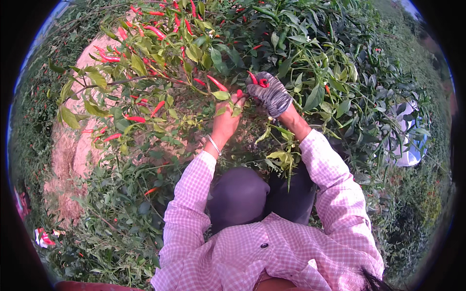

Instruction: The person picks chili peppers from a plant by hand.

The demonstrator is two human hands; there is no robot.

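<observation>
My left hand (226,116), bare with a bracelet at the wrist, is among the leaves of a chili plant, its fingertips close around a stem and leaf beside a red chili tip (239,94). What exactly its fingers grip is partly hidden. Close on its right, my right hand (268,92) wears a grey knitted glove and is closed on several red chilies (263,83). Another red chili (217,83) points up just left of the hands. More ripe chilies (156,32) hang on the branches at the upper left.
Dense plants with green chilies (282,38) stand at the upper right. A white and blue container (409,134) sits behind leaves at the right. Pinkish bare soil (78,156) shows at the left, and a red and white item (44,238) lies lower left. My bent knee (238,192) is below my hands.
</observation>
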